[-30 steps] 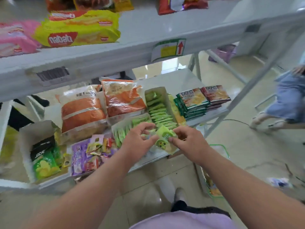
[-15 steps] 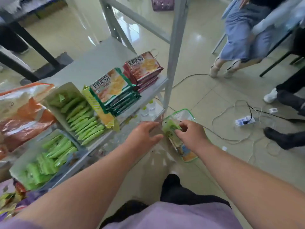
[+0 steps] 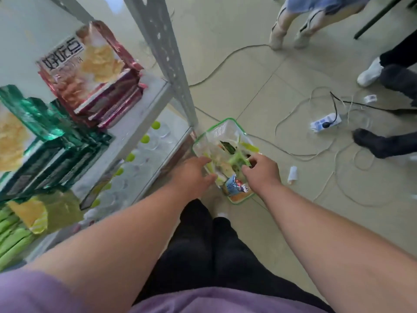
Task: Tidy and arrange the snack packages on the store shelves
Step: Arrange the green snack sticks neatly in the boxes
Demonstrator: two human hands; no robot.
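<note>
Hands (image 3: 228,172) over floor basket (image 3: 225,129), cables (image 3: 300,154) beside

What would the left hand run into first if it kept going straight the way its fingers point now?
Most likely the snack packets in the green-rimmed basket on the floor. The left hand points forward and down, fingertips already at the basket's near left edge; depth is unclear, so it may brush the rim first.

At upper left, the top snack bag (image 3: 90,64) is dark red with pale yellow chips printed on it; the stack at left (image 3: 45,141) is shiny green. The floor basket (image 3: 228,129) at centre is clear with a green rim, and the sleeve (image 3: 33,292) at lower left is lilac.
</note>
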